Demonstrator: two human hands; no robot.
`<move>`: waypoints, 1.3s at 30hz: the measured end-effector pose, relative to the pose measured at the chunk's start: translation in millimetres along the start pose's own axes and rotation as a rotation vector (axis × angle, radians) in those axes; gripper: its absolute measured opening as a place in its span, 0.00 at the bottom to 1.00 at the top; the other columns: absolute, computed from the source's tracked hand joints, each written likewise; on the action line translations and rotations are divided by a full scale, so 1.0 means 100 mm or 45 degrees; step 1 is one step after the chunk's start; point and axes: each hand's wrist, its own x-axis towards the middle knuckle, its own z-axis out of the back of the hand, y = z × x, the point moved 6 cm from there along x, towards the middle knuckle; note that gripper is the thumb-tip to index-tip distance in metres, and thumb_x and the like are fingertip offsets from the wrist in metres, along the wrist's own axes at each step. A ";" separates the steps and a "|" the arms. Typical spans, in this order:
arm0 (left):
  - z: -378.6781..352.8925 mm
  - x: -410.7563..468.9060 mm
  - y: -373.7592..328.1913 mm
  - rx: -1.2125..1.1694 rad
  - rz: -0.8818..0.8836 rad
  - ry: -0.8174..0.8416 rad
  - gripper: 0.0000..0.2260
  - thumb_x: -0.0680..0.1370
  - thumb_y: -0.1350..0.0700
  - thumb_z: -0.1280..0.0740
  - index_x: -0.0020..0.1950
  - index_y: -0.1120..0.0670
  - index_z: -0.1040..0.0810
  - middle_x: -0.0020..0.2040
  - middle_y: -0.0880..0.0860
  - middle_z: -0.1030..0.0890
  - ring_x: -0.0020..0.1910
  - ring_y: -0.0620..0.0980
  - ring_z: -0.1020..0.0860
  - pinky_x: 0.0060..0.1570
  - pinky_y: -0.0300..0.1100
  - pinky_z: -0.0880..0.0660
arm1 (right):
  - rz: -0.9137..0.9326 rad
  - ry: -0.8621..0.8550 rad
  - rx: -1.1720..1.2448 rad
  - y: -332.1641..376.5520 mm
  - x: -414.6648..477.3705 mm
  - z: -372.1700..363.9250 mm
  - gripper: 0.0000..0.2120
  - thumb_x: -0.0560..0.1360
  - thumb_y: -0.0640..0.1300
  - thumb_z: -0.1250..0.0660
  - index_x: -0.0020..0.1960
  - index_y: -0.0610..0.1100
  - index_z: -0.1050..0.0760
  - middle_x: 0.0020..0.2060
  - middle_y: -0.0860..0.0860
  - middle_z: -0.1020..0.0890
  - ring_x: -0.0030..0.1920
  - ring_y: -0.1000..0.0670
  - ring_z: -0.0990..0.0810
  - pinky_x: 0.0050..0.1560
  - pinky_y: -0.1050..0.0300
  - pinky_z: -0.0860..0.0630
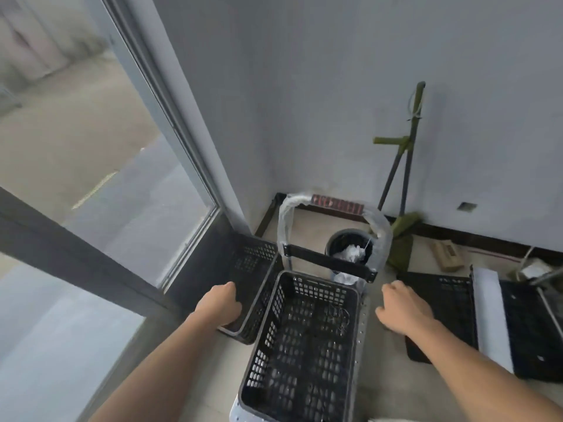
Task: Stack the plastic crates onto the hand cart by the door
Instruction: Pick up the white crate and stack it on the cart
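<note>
Left hand [221, 306]: fingers curled over left crate [253, 260] rim;
Right hand [399, 306]: loosely curled, holding nothing;
Between hands: middle crate [304, 345] on hand cart [330, 263]

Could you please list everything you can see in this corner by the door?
hand cart: one, silver, centre, handle plastic-wrapped
loaded crate: one, black, on the hand cart
left crate: one, black, tilted, by the glass door
right crates: apparently two, black, far right
white panel: one, between the right crates
bin: one, black, behind the cart handle
mop: one, green, leaning on wall
left grip: one, bare, at left crate's rim
right grip: one, bare, empty, beside cart
</note>
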 end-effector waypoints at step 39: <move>0.84 -3.45 -0.15 0.063 -0.511 -0.343 0.17 0.78 0.45 0.36 0.59 0.56 0.26 0.49 0.54 0.20 0.43 0.54 0.24 0.39 0.45 0.27 | -0.013 -0.481 -0.125 0.38 -4.03 0.57 0.20 0.78 0.50 0.38 0.68 0.45 0.30 0.62 0.45 0.24 0.59 0.42 0.23 0.52 0.46 0.22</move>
